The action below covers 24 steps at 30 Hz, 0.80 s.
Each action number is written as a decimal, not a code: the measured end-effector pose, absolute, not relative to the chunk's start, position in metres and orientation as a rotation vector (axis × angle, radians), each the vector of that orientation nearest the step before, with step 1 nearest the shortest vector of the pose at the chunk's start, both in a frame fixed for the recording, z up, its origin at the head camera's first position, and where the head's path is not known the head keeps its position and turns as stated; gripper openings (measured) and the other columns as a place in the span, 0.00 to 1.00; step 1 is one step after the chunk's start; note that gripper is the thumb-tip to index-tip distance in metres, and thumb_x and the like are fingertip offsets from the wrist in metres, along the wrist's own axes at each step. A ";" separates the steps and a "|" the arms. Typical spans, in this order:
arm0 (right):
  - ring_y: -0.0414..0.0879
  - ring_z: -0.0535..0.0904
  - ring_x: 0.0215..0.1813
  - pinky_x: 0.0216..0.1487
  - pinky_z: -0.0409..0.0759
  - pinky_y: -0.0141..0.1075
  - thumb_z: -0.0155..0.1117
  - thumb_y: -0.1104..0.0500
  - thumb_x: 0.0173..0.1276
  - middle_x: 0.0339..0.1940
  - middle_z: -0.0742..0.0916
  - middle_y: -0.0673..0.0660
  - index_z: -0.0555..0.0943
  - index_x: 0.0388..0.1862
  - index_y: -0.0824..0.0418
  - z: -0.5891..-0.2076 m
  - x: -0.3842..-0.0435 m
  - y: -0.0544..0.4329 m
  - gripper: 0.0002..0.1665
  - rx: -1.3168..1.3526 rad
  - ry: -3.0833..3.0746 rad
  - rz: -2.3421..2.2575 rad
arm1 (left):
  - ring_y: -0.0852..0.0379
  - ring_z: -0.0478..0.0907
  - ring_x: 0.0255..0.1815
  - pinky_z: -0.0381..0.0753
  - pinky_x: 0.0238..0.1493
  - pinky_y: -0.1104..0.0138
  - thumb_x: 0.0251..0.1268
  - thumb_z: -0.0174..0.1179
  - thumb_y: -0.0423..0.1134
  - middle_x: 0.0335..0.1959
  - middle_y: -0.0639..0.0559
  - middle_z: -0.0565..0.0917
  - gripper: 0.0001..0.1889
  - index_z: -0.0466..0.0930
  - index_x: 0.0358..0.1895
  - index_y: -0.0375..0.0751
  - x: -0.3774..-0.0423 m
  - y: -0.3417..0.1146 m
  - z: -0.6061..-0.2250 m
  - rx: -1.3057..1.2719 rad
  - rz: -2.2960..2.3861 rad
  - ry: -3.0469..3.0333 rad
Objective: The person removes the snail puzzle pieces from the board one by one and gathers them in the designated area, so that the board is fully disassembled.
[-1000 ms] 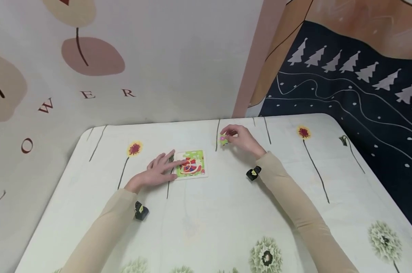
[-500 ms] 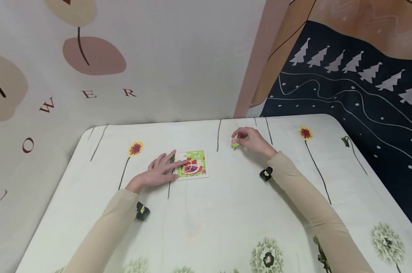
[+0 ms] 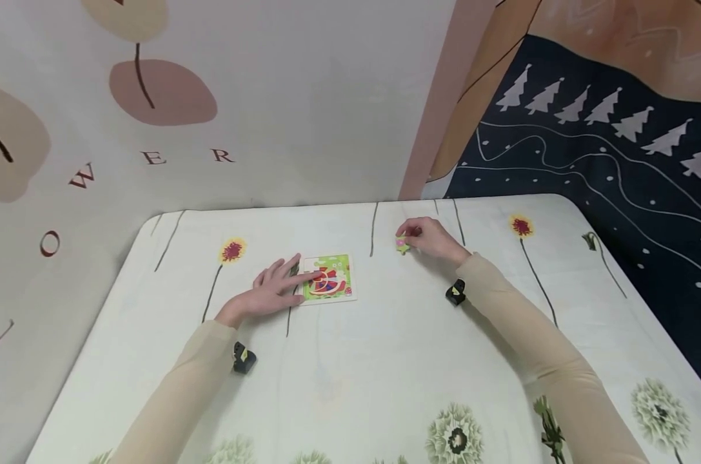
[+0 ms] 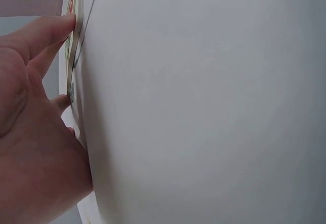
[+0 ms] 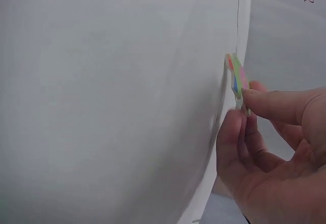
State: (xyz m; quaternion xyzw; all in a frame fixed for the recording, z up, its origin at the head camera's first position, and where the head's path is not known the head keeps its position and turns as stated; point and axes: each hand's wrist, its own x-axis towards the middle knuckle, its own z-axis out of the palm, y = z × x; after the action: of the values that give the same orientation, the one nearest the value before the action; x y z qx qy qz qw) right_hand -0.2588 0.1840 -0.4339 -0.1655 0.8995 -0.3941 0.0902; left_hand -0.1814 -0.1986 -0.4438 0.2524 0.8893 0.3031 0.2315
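A square jigsaw puzzle board (image 3: 336, 265) with a green, red and blue picture lies on the table. My left hand (image 3: 271, 290) rests at its left side, fingers spread, the forefinger laid over the picture and the thumb at the near left corner. In the left wrist view the thumb touches the board's edge (image 4: 77, 35). To the right of the board, my right hand (image 3: 433, 238) pinches a small green puzzle piece (image 3: 402, 244) with a pink spot. In the right wrist view the puzzle piece (image 5: 237, 76) stands tilted between thumb and fingers, close to the tabletop.
A white cloth printed with flowers covers the table (image 3: 350, 361). Behind it rises a pale wall (image 3: 304, 129) with printed letters, and at the right a dark hanging with white trees (image 3: 594, 142). Each wrist wears a black camera (image 3: 456, 292).
The right hand has moved to the right with the puzzle piece, away from the board, and has nearly stopped. The left hand keeps its place on the board.
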 end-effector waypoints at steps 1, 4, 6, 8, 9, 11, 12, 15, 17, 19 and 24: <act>0.56 0.78 0.46 0.51 0.73 0.42 0.59 0.74 0.70 0.40 0.84 0.62 0.86 0.49 0.70 -0.434 -0.260 0.184 0.12 -0.491 2.674 -1.168 | 0.27 0.28 0.81 0.29 0.71 0.30 0.78 0.55 0.46 0.85 0.35 0.37 0.29 0.65 0.79 0.47 -0.182 -0.199 -0.444 0.696 0.832 2.445; 0.54 0.77 0.46 0.51 0.72 0.41 0.61 0.74 0.70 0.40 0.85 0.62 0.86 0.49 0.70 -0.437 -0.263 0.184 0.12 -0.483 2.667 -1.156 | 0.27 0.27 0.81 0.29 0.71 0.31 0.79 0.55 0.45 0.85 0.35 0.37 0.30 0.65 0.79 0.46 -0.182 -0.199 -0.446 0.702 0.827 2.446; 0.53 0.77 0.45 0.50 0.72 0.40 0.61 0.73 0.70 0.40 0.85 0.61 0.86 0.49 0.70 -0.439 -0.265 0.184 0.11 -0.479 2.660 -1.150 | 0.27 0.27 0.81 0.29 0.71 0.31 0.79 0.55 0.45 0.85 0.35 0.37 0.30 0.65 0.79 0.46 -0.182 -0.200 -0.446 0.702 0.823 2.450; 0.52 0.76 0.45 0.50 0.71 0.39 0.62 0.72 0.71 0.40 0.86 0.61 0.86 0.49 0.70 -0.440 -0.267 0.184 0.11 -0.477 2.654 -1.140 | 0.27 0.27 0.81 0.28 0.71 0.31 0.79 0.55 0.45 0.85 0.35 0.37 0.29 0.65 0.79 0.46 -0.182 -0.200 -0.445 0.702 0.824 2.451; 0.52 0.76 0.44 0.50 0.71 0.39 0.62 0.72 0.71 0.41 0.86 0.61 0.86 0.49 0.70 -0.441 -0.268 0.185 0.11 -0.475 2.653 -1.136 | 0.27 0.27 0.81 0.29 0.71 0.31 0.79 0.54 0.46 0.85 0.35 0.37 0.29 0.65 0.79 0.46 -0.182 -0.200 -0.445 0.703 0.821 2.452; 0.51 0.76 0.44 0.50 0.71 0.39 0.62 0.71 0.72 0.41 0.86 0.62 0.86 0.49 0.70 -0.442 -0.268 0.185 0.11 -0.474 2.647 -1.128 | 0.27 0.27 0.81 0.29 0.71 0.30 0.79 0.54 0.46 0.85 0.35 0.37 0.29 0.65 0.79 0.46 -0.181 -0.199 -0.445 0.701 0.818 2.452; 0.51 0.76 0.44 0.50 0.71 0.39 0.62 0.71 0.72 0.41 0.87 0.62 0.86 0.49 0.70 -0.442 -0.269 0.185 0.11 -0.475 2.646 -1.123 | 0.27 0.27 0.81 0.28 0.71 0.30 0.79 0.54 0.46 0.85 0.35 0.37 0.30 0.65 0.79 0.47 -0.181 -0.199 -0.445 0.699 0.817 2.450; 0.52 0.77 0.45 0.50 0.71 0.39 0.61 0.72 0.72 0.43 0.87 0.63 0.86 0.49 0.70 -0.442 -0.268 0.185 0.11 -0.474 2.639 -1.119 | 0.27 0.26 0.81 0.27 0.71 0.31 0.79 0.54 0.46 0.85 0.36 0.36 0.30 0.64 0.80 0.47 -0.181 -0.199 -0.445 0.694 0.819 2.443; 0.52 0.77 0.46 0.50 0.71 0.39 0.61 0.72 0.72 0.45 0.88 0.64 0.86 0.50 0.70 -0.442 -0.268 0.186 0.11 -0.472 2.636 -1.123 | 0.28 0.26 0.81 0.27 0.72 0.31 0.79 0.55 0.46 0.85 0.36 0.36 0.30 0.64 0.80 0.47 -0.181 -0.199 -0.445 0.687 0.821 2.442; 0.53 0.77 0.47 0.51 0.72 0.39 0.61 0.71 0.72 0.47 0.88 0.64 0.86 0.50 0.70 -0.442 -0.269 0.186 0.12 -0.472 2.631 -1.130 | 0.28 0.26 0.81 0.27 0.72 0.31 0.78 0.55 0.46 0.85 0.36 0.36 0.30 0.64 0.80 0.48 -0.181 -0.199 -0.445 0.684 0.828 2.444; 0.56 0.79 0.51 0.55 0.73 0.42 0.60 0.69 0.74 0.52 0.87 0.66 0.85 0.53 0.70 -0.443 -0.271 0.190 0.13 -0.470 2.622 -1.149 | 0.27 0.28 0.81 0.29 0.71 0.30 0.76 0.57 0.45 0.85 0.35 0.39 0.30 0.67 0.78 0.46 -0.180 -0.197 -0.444 0.680 0.863 2.466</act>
State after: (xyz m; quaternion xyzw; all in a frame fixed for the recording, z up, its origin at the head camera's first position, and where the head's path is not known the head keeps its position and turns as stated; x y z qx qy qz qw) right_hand -0.2715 0.1900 -0.4429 -0.1610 0.8972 -0.3932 0.1199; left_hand -0.1802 -0.1966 -0.4442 0.2456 0.8913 0.3120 0.2189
